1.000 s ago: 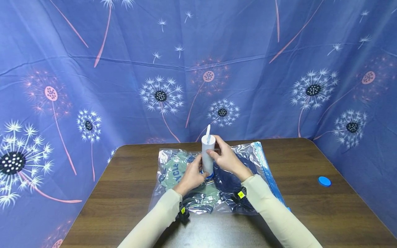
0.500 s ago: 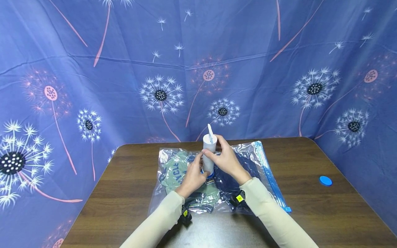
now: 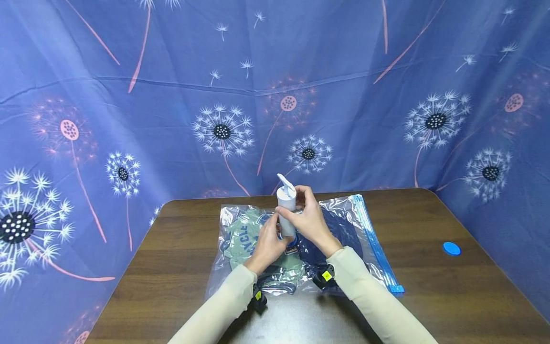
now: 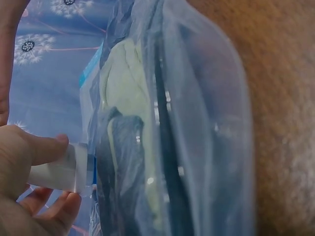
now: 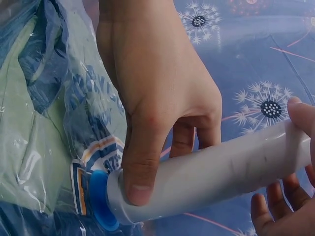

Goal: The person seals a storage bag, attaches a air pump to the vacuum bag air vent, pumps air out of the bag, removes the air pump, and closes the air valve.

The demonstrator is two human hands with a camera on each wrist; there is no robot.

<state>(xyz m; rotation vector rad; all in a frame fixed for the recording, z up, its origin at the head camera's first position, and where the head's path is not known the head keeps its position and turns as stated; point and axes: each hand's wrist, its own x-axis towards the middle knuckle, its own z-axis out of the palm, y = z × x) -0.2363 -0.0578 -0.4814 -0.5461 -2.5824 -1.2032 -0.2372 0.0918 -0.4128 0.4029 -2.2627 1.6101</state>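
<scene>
A white hand pump [image 3: 286, 217] stands over a blue valve [image 5: 101, 199] on a clear vacuum storage bag [image 3: 236, 282]. Its thin white handle [image 3: 285, 181] leans up and left from the top. My left hand [image 3: 267, 248] grips the pump's lower end, its thumb across the base in the right wrist view. Higher up, my right hand [image 3: 311, 220] holds the barrel between thumb and fingers; in the right wrist view only its fingertips [image 5: 278, 201] and thumb show at the edge. Inside the bag lie a green printed garment [image 3: 242, 234] and dark blue clothing [image 3: 339, 234].
The brown wooden table [image 3: 172, 258] carries the bag near its middle. A round blue cap [image 3: 451, 248] lies at the right. The bag's blue zip edge [image 3: 378, 243] faces right. A blue dandelion-print curtain [image 3: 365, 119] hangs behind the table.
The pump's top has shifted slightly right, then back left. Its handle now leans left instead of standing nearly upright. My right hand's fingers look more bent; my left hand stays at the base.
</scene>
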